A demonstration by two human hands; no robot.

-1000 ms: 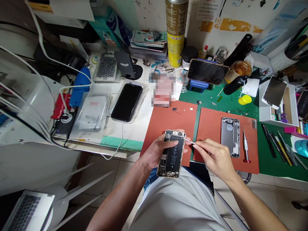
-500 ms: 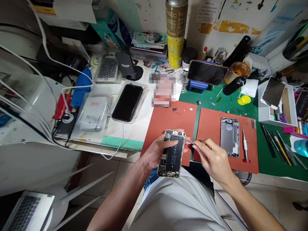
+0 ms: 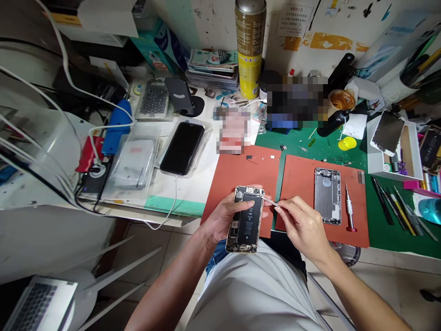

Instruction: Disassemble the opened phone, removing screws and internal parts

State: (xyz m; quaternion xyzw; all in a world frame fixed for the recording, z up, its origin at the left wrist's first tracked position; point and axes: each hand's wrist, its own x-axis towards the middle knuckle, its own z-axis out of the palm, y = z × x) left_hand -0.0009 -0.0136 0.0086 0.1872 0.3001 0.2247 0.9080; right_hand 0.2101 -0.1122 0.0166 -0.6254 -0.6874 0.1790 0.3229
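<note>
My left hand (image 3: 223, 215) grips an opened smartphone (image 3: 248, 223) from its left side, the thumb lying across the black battery and fingertips showing past the right edge. The phone's screen is off and its inner parts face up. Pinched in my right hand (image 3: 305, 224) is a pair of slim metal tweezers (image 3: 271, 202), whose tips reach the phone's upper right corner. What the tips touch is too small to make out. To the right, an empty phone housing (image 3: 327, 196) and a silver screwdriver (image 3: 349, 209) with a red end lie on a reddish-brown mat (image 3: 296, 184).
Left of my hands, a black phone (image 3: 182, 148) lies on a clear case. A tall spray can (image 3: 250, 59) stands at the back. Several pen-like tools (image 3: 399, 207) and a white box (image 3: 396, 161) with a screen across it are at right. Loose cables hang at left.
The tweezers have tilted slightly and show more of their length at the phone's upper right corner. My right hand has shifted very slightly; the left hand keeps its hold. The view has turned slightly.
</note>
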